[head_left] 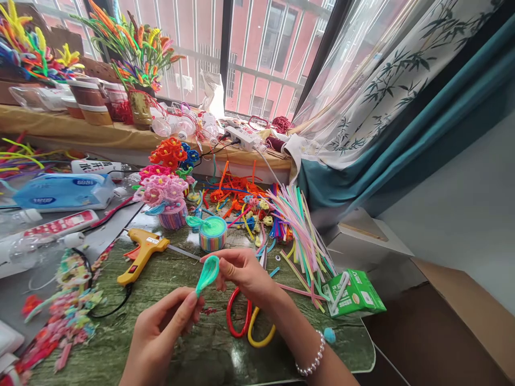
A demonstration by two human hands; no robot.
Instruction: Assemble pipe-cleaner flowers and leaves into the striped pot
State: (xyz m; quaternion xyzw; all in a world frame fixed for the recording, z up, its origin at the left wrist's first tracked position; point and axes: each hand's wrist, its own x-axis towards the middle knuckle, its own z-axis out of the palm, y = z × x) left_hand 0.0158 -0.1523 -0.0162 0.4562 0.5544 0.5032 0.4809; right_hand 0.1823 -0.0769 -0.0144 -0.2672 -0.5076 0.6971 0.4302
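Note:
A turquoise pipe-cleaner leaf (208,272), bent into a looped teardrop, is held up over the table between both hands. My left hand (171,321) pinches its narrow lower end between thumb and fingers. At the rounded top, my right hand (245,271) grips the edge with thumb and forefinger. Just behind stands a small striped pot (213,240) with a light green top and a similar turquoise leaf (198,222) at its left side. Scissors (238,316) with red and yellow handles lie under my right wrist, their blades partly hidden.
A yellow glue gun (142,254) lies to the left, its cord trailing. Behind it is a striped pot of pink pipe-cleaner flowers (161,190). Loose pastel pipe cleaners (300,230) and a green box (354,294) are at the right. Fuzzy scraps (68,316) cover the left side.

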